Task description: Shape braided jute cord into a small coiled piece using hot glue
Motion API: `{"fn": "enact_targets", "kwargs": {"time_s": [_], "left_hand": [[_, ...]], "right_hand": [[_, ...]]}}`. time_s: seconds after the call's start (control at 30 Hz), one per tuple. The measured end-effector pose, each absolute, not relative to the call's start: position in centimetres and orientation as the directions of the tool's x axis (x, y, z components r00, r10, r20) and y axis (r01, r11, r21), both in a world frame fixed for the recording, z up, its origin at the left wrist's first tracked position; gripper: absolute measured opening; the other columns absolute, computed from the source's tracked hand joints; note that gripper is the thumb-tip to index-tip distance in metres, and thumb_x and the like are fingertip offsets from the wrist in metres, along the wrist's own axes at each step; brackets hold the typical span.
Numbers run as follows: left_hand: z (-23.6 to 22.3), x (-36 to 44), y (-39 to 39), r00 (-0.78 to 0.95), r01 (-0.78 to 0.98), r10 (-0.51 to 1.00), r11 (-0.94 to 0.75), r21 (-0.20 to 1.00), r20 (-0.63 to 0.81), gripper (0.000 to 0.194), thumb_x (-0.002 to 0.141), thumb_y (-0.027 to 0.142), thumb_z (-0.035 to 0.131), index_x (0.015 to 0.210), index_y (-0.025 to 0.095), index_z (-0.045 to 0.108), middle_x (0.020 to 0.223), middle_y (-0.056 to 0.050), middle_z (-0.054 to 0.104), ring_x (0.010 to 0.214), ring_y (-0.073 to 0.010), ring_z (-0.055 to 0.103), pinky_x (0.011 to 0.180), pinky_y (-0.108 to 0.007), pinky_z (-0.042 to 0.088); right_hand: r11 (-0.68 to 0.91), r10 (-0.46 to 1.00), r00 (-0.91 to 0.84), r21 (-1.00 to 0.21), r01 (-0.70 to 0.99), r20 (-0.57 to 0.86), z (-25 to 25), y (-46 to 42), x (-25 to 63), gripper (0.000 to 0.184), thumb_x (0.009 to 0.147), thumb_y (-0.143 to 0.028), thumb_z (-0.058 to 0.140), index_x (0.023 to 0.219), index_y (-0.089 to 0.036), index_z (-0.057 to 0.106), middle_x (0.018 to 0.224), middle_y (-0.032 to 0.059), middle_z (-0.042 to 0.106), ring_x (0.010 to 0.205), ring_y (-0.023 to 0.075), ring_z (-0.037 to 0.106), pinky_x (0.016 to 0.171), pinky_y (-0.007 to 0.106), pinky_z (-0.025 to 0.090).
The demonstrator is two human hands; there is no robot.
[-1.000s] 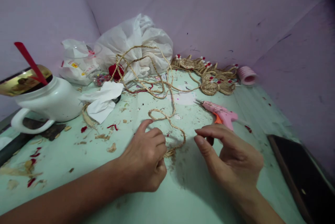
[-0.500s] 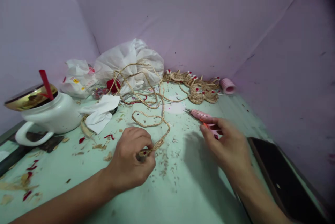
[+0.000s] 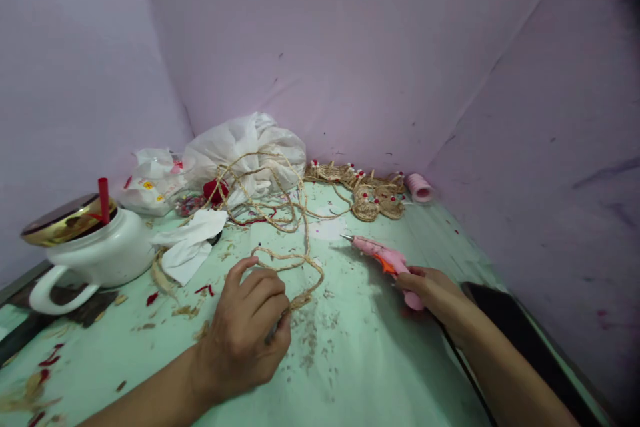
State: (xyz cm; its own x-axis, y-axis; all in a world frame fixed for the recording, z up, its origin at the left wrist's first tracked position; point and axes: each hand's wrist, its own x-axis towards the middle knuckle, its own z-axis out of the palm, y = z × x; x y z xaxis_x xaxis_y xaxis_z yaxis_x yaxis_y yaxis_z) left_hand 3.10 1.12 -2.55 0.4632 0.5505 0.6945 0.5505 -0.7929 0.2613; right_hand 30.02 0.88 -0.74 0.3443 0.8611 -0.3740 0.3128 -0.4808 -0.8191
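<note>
My left hand [image 3: 250,324], low at the centre, is curled closed round the end of a tan braided rope [image 3: 306,297]. Its index finger sticks out somewhat, and the gripped end is mostly hidden by the fingers. From there the rope loops back across the table to a loose tangle. On the right, a pink glue gun [image 3: 383,257] with an orange trigger is held by its handle in my right hand [image 3: 435,290]. The nozzle points left and away from me, and a dark cord trails beneath my wrist.
Several coiled rope pieces with red beads [image 3: 373,204] lie by the wall, beside a pink spool [image 3: 419,188]. Left stand a white mug [image 3: 107,250], a white paper [image 3: 193,247] and plastic bags [image 3: 245,147]. A dark phone-like slab [image 3: 520,340] lies right. Scraps litter the table.
My right hand has shifted back to the glue gun's handle, and more of the gun's body shows. My left index finger has stretched outward. The view has tilted up slightly.
</note>
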Motion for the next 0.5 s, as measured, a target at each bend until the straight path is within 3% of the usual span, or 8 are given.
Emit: {"fn": "enact_targets", "kwargs": {"time_s": [0.07,0.13,0.3,0.5], "left_hand": [[-2.5,3.1,1.1,0.451,0.553,0.561,-0.786,0.277,0.694,0.011,0.073,0.008,0.052,0.075,0.018,0.056,0.073,-0.002,0.060,0.080,-0.0173,0.057,0.094,-0.048,0.036],[-2.6,3.1,1.2,0.442,0.549,0.573,-0.781,0.297,0.690,0.012,0.073,0.008,0.052,0.076,0.018,0.056,0.074,-0.002,0.060,0.080,-0.0172,0.057,0.094,-0.048,0.036],[-2.9,3.2,1.4,0.432,0.530,0.619,-0.763,0.370,0.656,0.012,0.075,0.008,0.050,0.075,0.019,0.056,0.074,-0.003,0.058,0.079,-0.0175,0.056,0.093,-0.047,0.037],[-3.1,3.3,1.4,0.458,0.531,0.608,-0.772,0.349,0.648,0.013,0.074,0.007,0.052,0.078,0.019,0.056,0.077,-0.003,0.059,0.082,-0.0180,0.055,0.093,-0.048,0.036]], "right_hand": [[-0.403,0.899,0.186,-0.915,0.001,-0.396,-1.0,-0.3,29.7,0.012,0.064,-0.023,0.059,0.074,-0.017,0.062,0.058,0.0007,0.058,0.051,0.0141,0.053,0.052,0.028,0.046],[-0.314,0.941,0.102,-0.945,-0.098,-0.323,-1.4,-1.8,29.3,0.022,0.067,-0.026,0.063,0.087,-0.017,0.062,0.061,0.0008,0.057,0.051,0.0126,0.050,0.050,0.025,0.044],[-0.084,0.991,0.106,-0.996,-0.041,-0.088,-3.0,-4.8,29.1,0.032,0.075,-0.045,0.059,0.093,-0.018,0.063,0.062,0.0021,0.054,0.053,0.0134,0.045,0.047,0.025,0.039],[-0.098,0.995,0.002,-0.995,0.036,-0.098,-4.2,-5.6,28.3,0.030,0.077,-0.048,0.057,0.085,-0.019,0.064,0.059,-0.0017,0.046,0.050,0.0111,0.037,0.046,0.024,0.032]]}}
